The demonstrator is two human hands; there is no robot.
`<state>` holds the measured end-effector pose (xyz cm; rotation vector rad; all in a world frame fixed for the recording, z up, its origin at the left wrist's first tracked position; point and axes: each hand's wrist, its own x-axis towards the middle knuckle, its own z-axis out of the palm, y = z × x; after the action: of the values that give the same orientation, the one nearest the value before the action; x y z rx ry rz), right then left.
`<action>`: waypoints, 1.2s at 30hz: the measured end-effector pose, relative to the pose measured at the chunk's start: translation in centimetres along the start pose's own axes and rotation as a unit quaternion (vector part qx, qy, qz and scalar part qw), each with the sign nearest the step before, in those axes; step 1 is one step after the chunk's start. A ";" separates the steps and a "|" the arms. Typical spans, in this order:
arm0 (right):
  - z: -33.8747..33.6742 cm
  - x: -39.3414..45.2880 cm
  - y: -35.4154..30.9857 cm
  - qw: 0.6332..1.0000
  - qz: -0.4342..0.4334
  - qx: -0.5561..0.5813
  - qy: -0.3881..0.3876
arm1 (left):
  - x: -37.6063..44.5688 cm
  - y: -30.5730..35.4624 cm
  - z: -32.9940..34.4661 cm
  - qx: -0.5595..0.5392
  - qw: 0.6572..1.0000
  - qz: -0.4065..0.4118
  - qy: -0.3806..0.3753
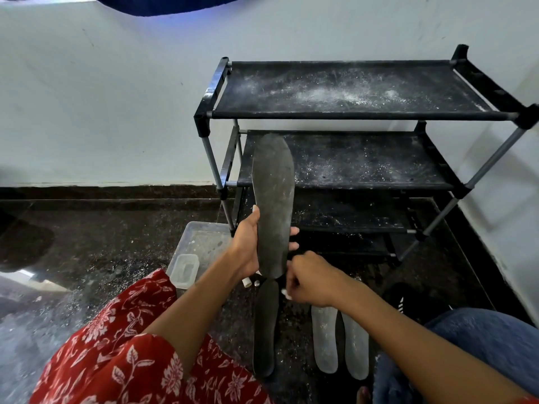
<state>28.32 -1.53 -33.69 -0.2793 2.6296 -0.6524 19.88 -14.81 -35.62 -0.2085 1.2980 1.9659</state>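
My left hand [250,246] grips a dark grey shoe insole [274,199] near its heel and holds it upright in front of the shoe rack. The insole's face carries pale dusty marks. My right hand [310,282] is at the insole's lower end with its fingers curled; something small and white shows under the fingers, and I cannot tell what it is. On the floor below lie a black insole [265,330] and two pale grey insoles [325,339] side by side.
A black three-tier shoe rack [350,115] dusted with white powder stands against the white wall. A clear plastic tub [201,243] with a small lidded box [184,269] sits on the dark speckled floor at left. A black shoe [408,301] lies at right.
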 end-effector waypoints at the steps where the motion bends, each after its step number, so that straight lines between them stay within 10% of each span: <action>1: -0.3 0.0 0.7 0.997 0.042 0.017 -0.058 | 0.3 -0.4 -0.4 0.010 1.000 -0.020 0.008; 4: -1.7 0.3 2.8 0.965 0.122 0.125 -0.195 | 1.3 -2.1 -1.1 0.042 0.996 -0.077 0.031; 9: -1.6 1.3 4.3 0.897 0.133 0.372 -0.198 | 3.2 -5.6 -1.9 0.024 0.989 -0.115 0.091; 23: 8.9 5.6 10.0 0.778 0.283 0.516 -0.219 | 6.7 -15.5 -3.7 -0.017 0.961 -0.219 0.170; 36: 19.5 8.3 15.1 0.808 0.378 0.378 -0.249 | 9.0 -23.0 -8.3 0.023 0.929 -0.246 0.274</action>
<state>28.06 1.39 -59.50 0.7066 1.5788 -1.0570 26.72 -12.79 -60.66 -1.0183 1.4477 1.4845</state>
